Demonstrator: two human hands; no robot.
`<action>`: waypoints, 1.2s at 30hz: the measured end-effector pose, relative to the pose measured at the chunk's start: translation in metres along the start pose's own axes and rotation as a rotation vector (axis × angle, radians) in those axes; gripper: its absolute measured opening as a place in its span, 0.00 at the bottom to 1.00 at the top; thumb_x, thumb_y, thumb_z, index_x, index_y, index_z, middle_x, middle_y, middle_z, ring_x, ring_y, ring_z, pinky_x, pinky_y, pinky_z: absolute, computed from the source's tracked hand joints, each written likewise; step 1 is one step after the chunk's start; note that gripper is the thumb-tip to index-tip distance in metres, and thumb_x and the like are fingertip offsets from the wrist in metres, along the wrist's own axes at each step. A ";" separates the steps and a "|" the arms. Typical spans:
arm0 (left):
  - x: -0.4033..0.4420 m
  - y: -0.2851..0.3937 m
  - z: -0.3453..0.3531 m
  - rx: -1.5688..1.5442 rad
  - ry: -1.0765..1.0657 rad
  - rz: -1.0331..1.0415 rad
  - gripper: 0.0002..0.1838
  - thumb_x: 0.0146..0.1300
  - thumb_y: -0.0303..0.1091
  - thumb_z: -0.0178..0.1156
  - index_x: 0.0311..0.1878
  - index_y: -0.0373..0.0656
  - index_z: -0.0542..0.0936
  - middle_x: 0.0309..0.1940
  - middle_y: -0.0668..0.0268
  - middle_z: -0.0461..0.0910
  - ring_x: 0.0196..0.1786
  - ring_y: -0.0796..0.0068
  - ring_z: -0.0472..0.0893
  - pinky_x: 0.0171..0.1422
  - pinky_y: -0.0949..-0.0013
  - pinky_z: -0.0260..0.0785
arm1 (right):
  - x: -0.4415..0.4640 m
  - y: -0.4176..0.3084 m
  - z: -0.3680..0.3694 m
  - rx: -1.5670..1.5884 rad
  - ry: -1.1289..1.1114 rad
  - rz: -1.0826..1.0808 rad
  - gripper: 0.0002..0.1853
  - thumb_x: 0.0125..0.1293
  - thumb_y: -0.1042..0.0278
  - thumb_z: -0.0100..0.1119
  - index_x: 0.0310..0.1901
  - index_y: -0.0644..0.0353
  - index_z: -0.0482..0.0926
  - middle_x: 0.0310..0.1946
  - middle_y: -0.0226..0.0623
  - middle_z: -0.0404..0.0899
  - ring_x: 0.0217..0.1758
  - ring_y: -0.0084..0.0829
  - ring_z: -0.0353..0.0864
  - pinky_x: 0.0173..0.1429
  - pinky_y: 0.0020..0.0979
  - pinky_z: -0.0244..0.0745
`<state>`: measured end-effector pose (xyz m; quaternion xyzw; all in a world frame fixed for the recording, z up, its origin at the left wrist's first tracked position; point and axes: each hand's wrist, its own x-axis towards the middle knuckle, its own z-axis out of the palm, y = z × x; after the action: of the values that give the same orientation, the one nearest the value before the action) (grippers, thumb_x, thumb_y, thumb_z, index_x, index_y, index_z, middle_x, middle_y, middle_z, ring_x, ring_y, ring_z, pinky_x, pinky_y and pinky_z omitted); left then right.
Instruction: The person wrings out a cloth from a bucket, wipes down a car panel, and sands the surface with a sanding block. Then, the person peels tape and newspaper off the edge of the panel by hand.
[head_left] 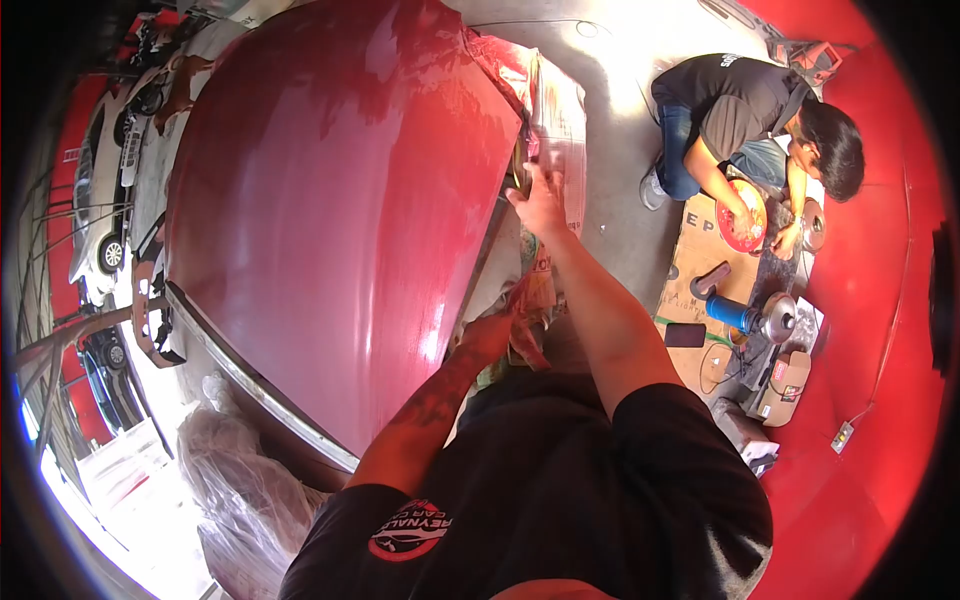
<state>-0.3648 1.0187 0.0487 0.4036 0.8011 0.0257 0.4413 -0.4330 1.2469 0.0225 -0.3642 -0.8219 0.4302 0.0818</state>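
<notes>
A large red car hood (340, 200) lies raised in front of me, with glossy wet-looking streaks and duller patches. My right hand (543, 205) is at its right edge, thumb and fingers apart, with no held thing visible. Lower down by the same edge, my left hand (487, 335) appears closed around something reddish and limp that I cannot make out. Printed wrapping (540, 280) shows just beside it, partly hidden by my arms.
At right a person (750, 120) crouches, one hand in a red basin (740, 215). Flattened cardboard (690, 260), a phone (685, 335) and a blue cylindrical tool (732, 314) lie nearby. Clear plastic sheeting (235, 490) is at lower left; a detached bumper (150, 310) lies beyond the hood.
</notes>
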 end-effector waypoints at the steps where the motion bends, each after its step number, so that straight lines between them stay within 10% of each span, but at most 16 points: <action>1: -0.003 0.002 -0.006 -0.001 0.006 0.004 0.28 0.65 0.29 0.49 0.70 0.49 0.65 0.53 0.53 0.81 0.53 0.48 0.82 0.56 0.48 0.75 | 0.011 -0.003 0.001 -0.004 0.004 -0.005 0.36 0.56 0.61 0.68 0.68 0.46 0.65 0.61 0.55 0.64 0.64 0.55 0.69 0.68 0.47 0.68; 9: -0.002 0.013 -0.040 -0.187 -0.042 -0.067 0.26 0.60 0.28 0.53 0.65 0.47 0.71 0.50 0.51 0.82 0.53 0.47 0.81 0.58 0.48 0.73 | 0.080 -0.006 0.013 0.031 -0.085 0.129 0.53 0.55 0.74 0.63 0.78 0.43 0.41 0.68 0.62 0.64 0.65 0.58 0.73 0.65 0.47 0.72; 17: 0.075 0.015 -0.042 -0.385 0.164 -0.158 0.19 0.60 0.31 0.55 0.56 0.47 0.80 0.49 0.50 0.82 0.54 0.48 0.81 0.58 0.52 0.73 | 0.145 0.042 -0.012 -0.096 0.122 -0.027 0.25 0.60 0.76 0.54 0.61 0.50 0.71 0.51 0.54 0.77 0.54 0.55 0.78 0.55 0.48 0.76; 22: 0.108 0.059 -0.097 -0.500 0.255 -0.355 0.18 0.61 0.34 0.56 0.56 0.46 0.80 0.47 0.50 0.83 0.52 0.49 0.82 0.56 0.51 0.74 | 0.179 0.024 -0.090 0.184 -0.386 0.242 0.06 0.63 0.70 0.57 0.40 0.60 0.75 0.33 0.44 0.79 0.36 0.50 0.81 0.39 0.49 0.72; 25: 0.136 0.077 -0.114 -0.531 0.410 -0.359 0.22 0.57 0.26 0.53 0.55 0.51 0.82 0.46 0.46 0.83 0.52 0.47 0.82 0.56 0.52 0.75 | 0.194 0.045 -0.094 -0.053 -0.162 -0.446 0.06 0.66 0.69 0.57 0.34 0.61 0.75 0.28 0.44 0.77 0.33 0.51 0.79 0.37 0.47 0.73; 28: 0.152 0.100 -0.163 -0.654 0.401 -0.304 0.26 0.53 0.24 0.50 0.57 0.47 0.82 0.48 0.48 0.83 0.54 0.50 0.82 0.60 0.56 0.73 | 0.235 0.045 -0.094 0.133 -0.503 -0.009 0.06 0.64 0.65 0.58 0.41 0.54 0.79 0.38 0.41 0.80 0.37 0.43 0.83 0.36 0.40 0.77; 31: 0.174 0.107 -0.185 -0.783 0.558 -0.141 0.25 0.52 0.25 0.52 0.56 0.44 0.81 0.48 0.51 0.83 0.52 0.52 0.83 0.58 0.59 0.74 | 0.254 -0.027 -0.150 -0.163 -0.241 -0.589 0.07 0.66 0.66 0.53 0.35 0.59 0.77 0.24 0.42 0.75 0.27 0.46 0.77 0.40 0.45 0.77; 32: 0.173 0.118 -0.206 -0.844 0.539 -0.181 0.26 0.50 0.23 0.54 0.56 0.43 0.81 0.49 0.51 0.83 0.52 0.57 0.84 0.58 0.62 0.74 | 0.254 -0.051 -0.156 0.273 -0.392 -0.250 0.05 0.63 0.68 0.54 0.35 0.58 0.77 0.23 0.42 0.75 0.26 0.45 0.76 0.46 0.44 0.77; 36: 0.184 0.135 -0.255 -0.937 0.791 -0.079 0.26 0.50 0.14 0.48 0.55 0.34 0.79 0.50 0.52 0.83 0.57 0.65 0.80 0.62 0.65 0.71 | 0.303 -0.070 -0.150 -0.274 -0.589 -0.634 0.05 0.61 0.70 0.55 0.36 0.60 0.78 0.34 0.44 0.75 0.37 0.46 0.79 0.55 0.43 0.73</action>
<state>-0.5187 1.3137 0.1316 0.0964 0.8222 0.5064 0.2415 -0.6213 1.5214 0.1148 0.0356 -0.9305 0.3563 -0.0767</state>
